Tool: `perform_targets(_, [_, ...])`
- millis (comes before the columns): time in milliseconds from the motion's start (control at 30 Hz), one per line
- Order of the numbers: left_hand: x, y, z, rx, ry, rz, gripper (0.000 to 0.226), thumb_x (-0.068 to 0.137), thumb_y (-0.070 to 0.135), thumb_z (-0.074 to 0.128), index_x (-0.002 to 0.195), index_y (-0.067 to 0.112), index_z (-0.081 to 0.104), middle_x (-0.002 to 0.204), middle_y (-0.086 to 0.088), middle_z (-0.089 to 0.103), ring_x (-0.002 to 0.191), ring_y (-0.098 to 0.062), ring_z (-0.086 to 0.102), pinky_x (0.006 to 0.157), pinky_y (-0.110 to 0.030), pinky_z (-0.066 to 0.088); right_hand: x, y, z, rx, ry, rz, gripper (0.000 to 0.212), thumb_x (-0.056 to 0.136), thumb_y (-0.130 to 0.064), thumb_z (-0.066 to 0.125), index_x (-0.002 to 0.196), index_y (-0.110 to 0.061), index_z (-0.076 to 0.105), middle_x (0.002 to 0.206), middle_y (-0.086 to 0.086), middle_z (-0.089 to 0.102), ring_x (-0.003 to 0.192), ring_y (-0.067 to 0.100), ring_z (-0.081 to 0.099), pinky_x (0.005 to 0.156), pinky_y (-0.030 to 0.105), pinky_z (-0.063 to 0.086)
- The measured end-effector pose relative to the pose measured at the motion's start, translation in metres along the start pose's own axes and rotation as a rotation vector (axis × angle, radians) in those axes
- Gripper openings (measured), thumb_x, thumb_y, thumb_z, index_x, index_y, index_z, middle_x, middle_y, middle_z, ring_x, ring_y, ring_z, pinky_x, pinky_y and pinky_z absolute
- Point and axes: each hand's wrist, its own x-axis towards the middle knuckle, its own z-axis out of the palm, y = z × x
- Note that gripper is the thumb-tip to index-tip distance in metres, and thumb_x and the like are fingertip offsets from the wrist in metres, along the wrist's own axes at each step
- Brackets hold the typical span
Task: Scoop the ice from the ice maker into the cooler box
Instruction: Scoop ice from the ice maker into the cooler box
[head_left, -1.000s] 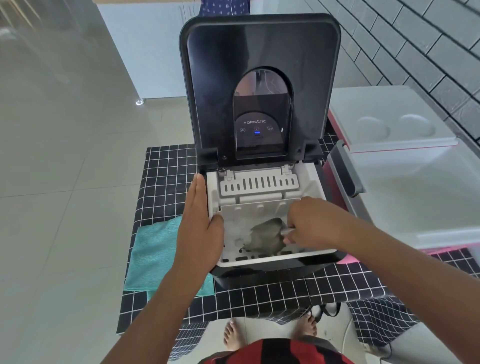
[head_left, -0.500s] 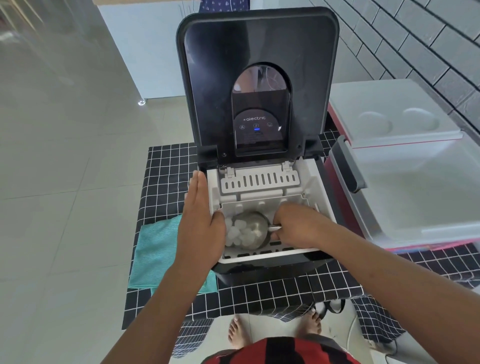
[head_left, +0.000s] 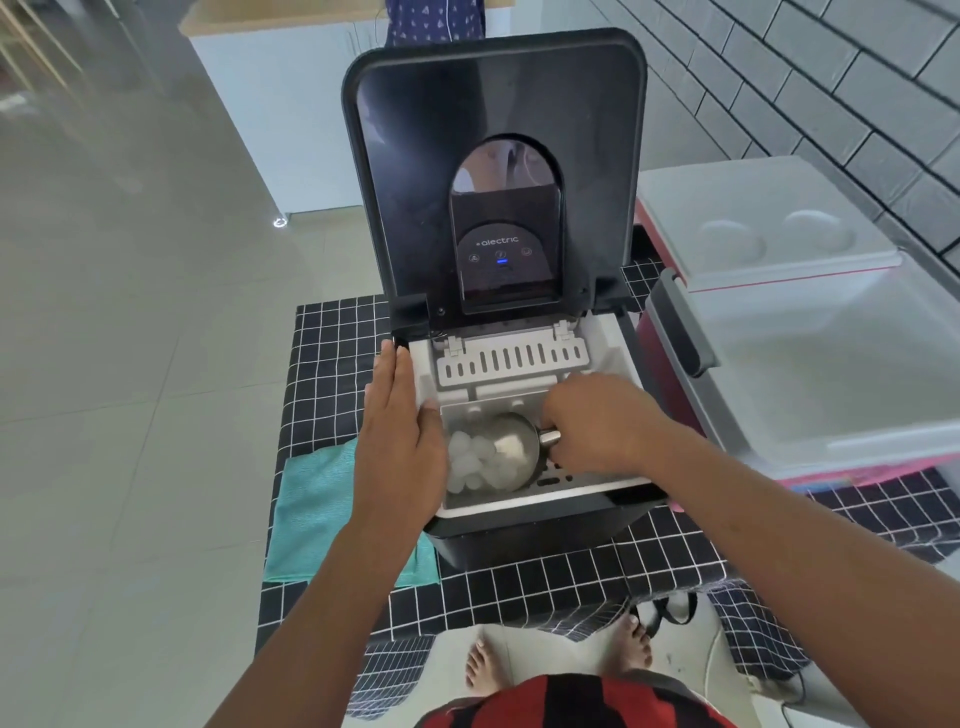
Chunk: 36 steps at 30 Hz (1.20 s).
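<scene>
A black ice maker (head_left: 524, 535) stands on a checked cloth with its lid (head_left: 493, 104) raised upright. Inside its white basket lie pale ice cubes (head_left: 470, 460). A metal scoop (head_left: 511, 449) lies on its side in the basket, mouth toward the ice. My right hand (head_left: 597, 423) grips the scoop's short handle from the right. My left hand (head_left: 400, 441) lies flat against the machine's left rim, thumb over the edge. To the right stands the open cooler box (head_left: 831, 374), white inside with red walls; no ice shows in it.
The cooler's white lid (head_left: 763, 218) with two cup hollows leans back toward the grey brick wall. A grey handle (head_left: 680, 322) stands at the cooler's near-left edge. A teal towel (head_left: 317, 509) lies left of the ice maker. Tiled floor lies at the left. My bare feet show below the table edge.
The scoop has turned from a blurred dark shape low in the basket to lying on its side beside the ice. My right hand rose slightly toward the back. My left hand stayed put.
</scene>
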Motion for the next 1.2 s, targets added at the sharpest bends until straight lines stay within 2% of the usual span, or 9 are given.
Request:
perform_targets(67, [0.0, 0.0, 0.0, 0.0, 0.007, 0.004, 0.055, 0.103, 0.036, 0.028, 0.155, 0.027, 0.014, 0.161, 0.02, 0.004, 0.147, 0.001, 0.003, 0.118, -0.028, 0.011, -0.002, 0.004, -0.005, -0.014, -0.003, 0.012, 0.026, 0.065, -0.018, 0.06, 0.051, -0.021, 0.038, 0.057, -0.005, 0.044, 0.053, 0.014, 0.043, 0.044, 0.022, 0.028])
perform_targets(167, [-0.002, 0.002, -0.002, 0.008, 0.02, 0.014, 0.055, 0.102, 0.037, 0.025, 0.155, 0.023, 0.017, 0.161, 0.018, 0.007, 0.147, 0.002, 0.006, 0.116, -0.023, 0.013, -0.008, 0.008, -0.009, 0.017, 0.002, 0.013, 0.006, 0.063, -0.021, 0.059, 0.064, -0.016, 0.062, 0.063, -0.002, 0.058, 0.062, 0.018, 0.057, 0.053, 0.027, 0.048])
perform_targets(267, [-0.003, 0.003, -0.002, 0.026, 0.023, 0.018, 0.053, 0.104, 0.031, 0.029, 0.155, 0.02, 0.019, 0.161, 0.014, 0.01, 0.147, 0.001, 0.007, 0.117, -0.024, 0.013, -0.013, 0.014, -0.017, 0.104, -0.005, 0.016, 0.026, 0.064, -0.025, 0.061, 0.086, -0.023, 0.074, 0.072, -0.005, 0.068, 0.07, 0.014, 0.062, 0.065, 0.031, 0.056])
perform_targets(500, [-0.003, 0.003, -0.002, 0.013, 0.036, 0.005, 0.051, 0.104, 0.023, 0.029, 0.154, 0.02, 0.022, 0.161, 0.014, 0.013, 0.147, -0.002, 0.011, 0.119, -0.031, 0.019, -0.019, 0.019, -0.023, 0.207, -0.008, 0.007, 0.023, 0.068, -0.029, 0.064, 0.087, -0.021, 0.076, 0.073, -0.001, 0.067, 0.078, 0.017, 0.062, 0.073, 0.037, 0.055])
perform_targets(767, [-0.005, 0.001, -0.001, -0.05, 0.089, -0.035, 0.047, 0.105, 0.021, 0.031, 0.152, 0.021, 0.031, 0.158, 0.014, 0.025, 0.144, 0.0, 0.02, 0.116, -0.023, 0.019, -0.027, 0.022, -0.015, 0.242, 0.099, -0.006, 0.015, 0.069, -0.03, 0.066, 0.08, -0.025, 0.076, 0.07, -0.001, 0.062, 0.077, 0.013, 0.058, 0.058, 0.014, 0.039])
perform_targets(900, [-0.006, 0.001, -0.001, -0.06, 0.103, -0.052, 0.046, 0.105, 0.02, 0.031, 0.15, 0.022, 0.034, 0.156, 0.013, 0.03, 0.142, 0.0, 0.024, 0.113, -0.017, 0.018, -0.032, 0.025, -0.012, 0.32, 0.149, -0.031, 0.015, 0.068, -0.033, 0.069, 0.079, -0.026, 0.076, 0.07, -0.007, 0.059, 0.085, 0.006, 0.051, 0.069, 0.025, 0.047])
perform_targets(1000, [-0.006, 0.003, -0.003, -0.114, 0.103, -0.065, 0.046, 0.104, 0.017, 0.032, 0.149, 0.023, 0.036, 0.154, 0.011, 0.035, 0.141, -0.003, 0.029, 0.116, -0.024, 0.023, -0.034, 0.025, -0.008, 0.298, 0.187, -0.057, 0.023, 0.069, -0.035, 0.07, 0.089, -0.026, 0.077, 0.077, -0.012, 0.062, 0.094, 0.004, 0.045, 0.079, 0.026, 0.047])
perform_targets(1067, [-0.006, 0.005, -0.003, -0.136, 0.104, -0.071, 0.045, 0.104, 0.016, 0.033, 0.148, 0.022, 0.037, 0.153, 0.011, 0.037, 0.14, -0.004, 0.031, 0.117, -0.029, 0.027, -0.034, 0.023, -0.006, 0.278, 0.212, -0.065, 0.024, 0.07, -0.036, 0.069, 0.09, -0.024, 0.077, 0.082, -0.014, 0.063, 0.095, 0.002, 0.044, 0.081, 0.028, 0.048])
perform_targets(1200, [-0.008, 0.007, -0.004, -0.167, 0.112, -0.091, 0.045, 0.104, 0.017, 0.034, 0.148, 0.025, 0.038, 0.152, 0.012, 0.038, 0.139, -0.003, 0.032, 0.116, -0.027, 0.027, -0.031, 0.022, -0.001, 0.27, 0.24, -0.079, 0.029, 0.071, -0.036, 0.067, 0.094, -0.022, 0.076, 0.091, -0.015, 0.064, 0.099, 0.004, 0.045, 0.083, 0.03, 0.049])
